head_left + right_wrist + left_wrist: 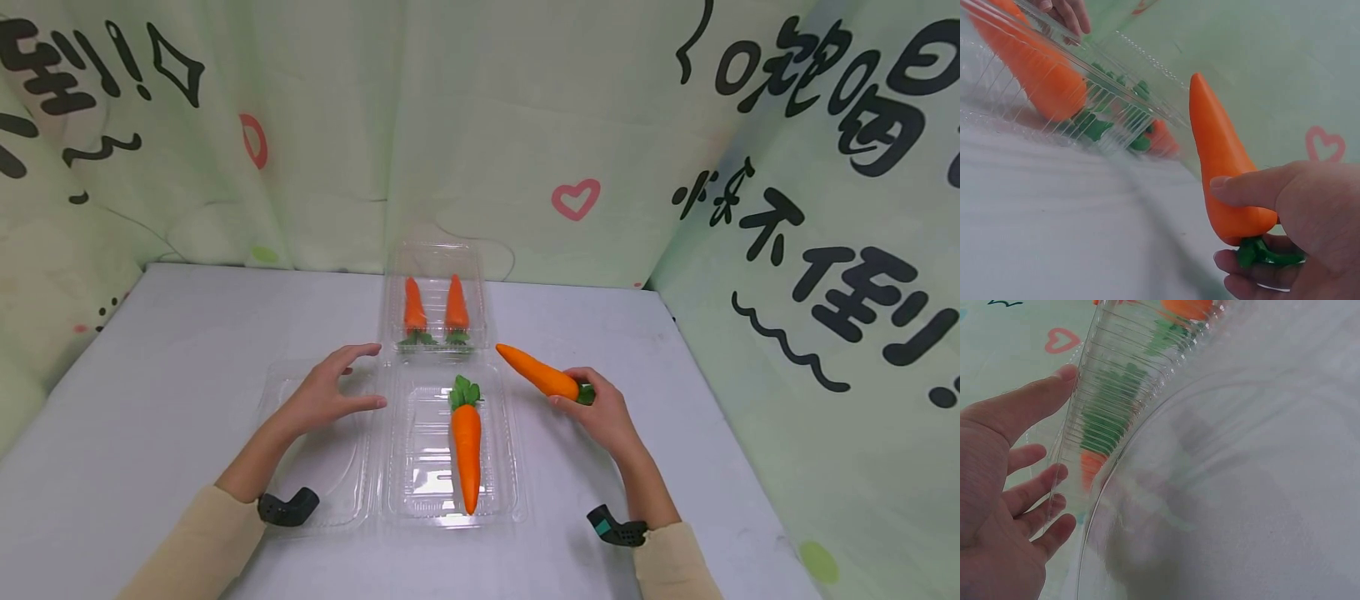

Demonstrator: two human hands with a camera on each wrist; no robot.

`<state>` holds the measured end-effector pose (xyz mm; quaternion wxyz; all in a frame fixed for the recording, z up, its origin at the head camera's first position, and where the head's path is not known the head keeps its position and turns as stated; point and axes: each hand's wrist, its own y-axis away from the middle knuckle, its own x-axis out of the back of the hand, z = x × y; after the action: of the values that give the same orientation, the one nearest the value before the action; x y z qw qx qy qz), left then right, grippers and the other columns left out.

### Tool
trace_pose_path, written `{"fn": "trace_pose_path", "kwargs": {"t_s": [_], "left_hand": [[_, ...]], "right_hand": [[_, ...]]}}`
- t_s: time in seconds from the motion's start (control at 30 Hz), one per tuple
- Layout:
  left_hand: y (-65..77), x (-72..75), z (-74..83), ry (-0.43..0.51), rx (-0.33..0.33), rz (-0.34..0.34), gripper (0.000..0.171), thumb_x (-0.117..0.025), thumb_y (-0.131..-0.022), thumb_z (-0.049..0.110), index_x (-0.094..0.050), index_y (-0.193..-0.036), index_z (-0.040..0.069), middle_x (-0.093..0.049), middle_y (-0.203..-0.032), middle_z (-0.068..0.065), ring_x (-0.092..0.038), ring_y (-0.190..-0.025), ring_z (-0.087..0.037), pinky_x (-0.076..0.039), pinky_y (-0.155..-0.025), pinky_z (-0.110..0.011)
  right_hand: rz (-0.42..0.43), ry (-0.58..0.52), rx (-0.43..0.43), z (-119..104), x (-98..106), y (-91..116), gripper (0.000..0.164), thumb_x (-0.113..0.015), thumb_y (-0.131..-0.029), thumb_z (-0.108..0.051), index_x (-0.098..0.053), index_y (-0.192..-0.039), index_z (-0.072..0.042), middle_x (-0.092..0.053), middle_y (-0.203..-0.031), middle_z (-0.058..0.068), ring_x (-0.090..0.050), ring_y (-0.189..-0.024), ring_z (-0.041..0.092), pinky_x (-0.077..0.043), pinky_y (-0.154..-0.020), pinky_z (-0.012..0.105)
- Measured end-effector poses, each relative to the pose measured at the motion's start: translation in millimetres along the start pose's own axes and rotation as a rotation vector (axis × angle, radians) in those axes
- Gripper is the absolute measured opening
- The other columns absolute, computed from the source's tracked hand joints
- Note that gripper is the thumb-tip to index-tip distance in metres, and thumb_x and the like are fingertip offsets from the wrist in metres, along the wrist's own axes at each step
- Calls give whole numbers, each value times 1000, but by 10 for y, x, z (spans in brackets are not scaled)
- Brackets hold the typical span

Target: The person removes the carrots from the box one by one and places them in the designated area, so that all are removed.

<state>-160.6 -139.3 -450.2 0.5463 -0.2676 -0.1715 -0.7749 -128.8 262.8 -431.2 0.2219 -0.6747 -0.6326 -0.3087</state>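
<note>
My right hand [596, 412] grips an orange carrot [536, 371] by its thick, green-topped end, the tip pointing up and left. In the right wrist view, the thumb lies across that carrot [1219, 156], above the table. One carrot [467, 454] lies in the near clear plastic box [517, 479], leaves pointing away from me. My left hand [330, 392] is at the box's far left corner, thumb and fingers apart and holding nothing. Through the ribbed box wall [1107, 369], the left wrist view shows carrot tops; whether the fingers touch the plastic I cannot tell.
Behind the near box, a second clear container [480, 312] holds two carrots [457, 304], leaves toward me. A transparent lid [322, 492] lies to the left of the near box. The white table [600, 325] meets a printed curtain [480, 125] at the back.
</note>
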Motion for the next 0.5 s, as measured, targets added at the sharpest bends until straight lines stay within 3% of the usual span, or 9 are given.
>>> {"fn": "trace_pose_path", "kwargs": {"t_s": [0.5], "left_hand": [[5, -2, 5, -3, 5, 0, 80, -81, -77, 32, -41, -145, 17, -42, -150, -11, -43, -133, -36, -44, -104, -56]], "right_hand": [[18, 7, -43, 18, -24, -15, 50, -72, -86, -29, -52, -127, -8, -55, -127, 16, -49, -109, 29, -46, -103, 45]]}}
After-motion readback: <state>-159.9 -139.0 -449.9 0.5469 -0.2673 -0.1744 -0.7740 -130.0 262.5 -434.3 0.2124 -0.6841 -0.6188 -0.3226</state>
